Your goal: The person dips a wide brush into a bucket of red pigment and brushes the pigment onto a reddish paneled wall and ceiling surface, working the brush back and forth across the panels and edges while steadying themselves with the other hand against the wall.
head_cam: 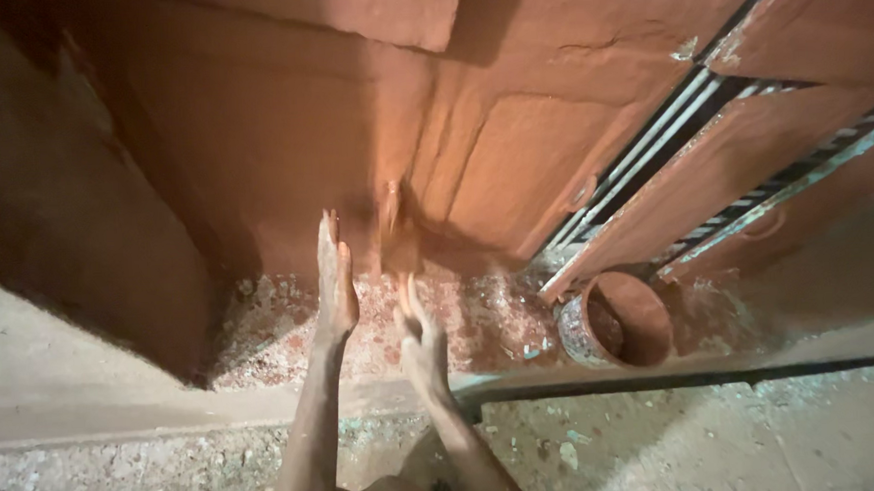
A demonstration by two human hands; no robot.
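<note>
Left hand: left hand (336,284) is reaching forward with fingers straight and held together, palm turned inward, gripping nothing; its fingertips are lying at the foot of the red clay wall (286,154), and whether they are touching it is unclear.
Right hand: right hand (421,339) is hanging loosely open with fingers spread and slightly curled, holding nothing; it is hovering over the speckled floor (274,331), just short of the wall.
Clay wall: it is rising directly ahead of both hands, coated in smooth reddish clay that looks damp, with a blurred patch just above the fingertips.
Bowl: round bowl (617,321) smeared with red clay is sitting on the floor to the right, well apart from both hands, near the barred door (707,135).
Risk, smearing: pressing unevenly with flat fingers is likely to be leaving ridges or thin spots in the coat.
Risk, mess: clay dropping off the open hands is likely to be spotting the floor further.
Risk, bowl: an elbow swinging right could be knocking the bowl over.
</note>
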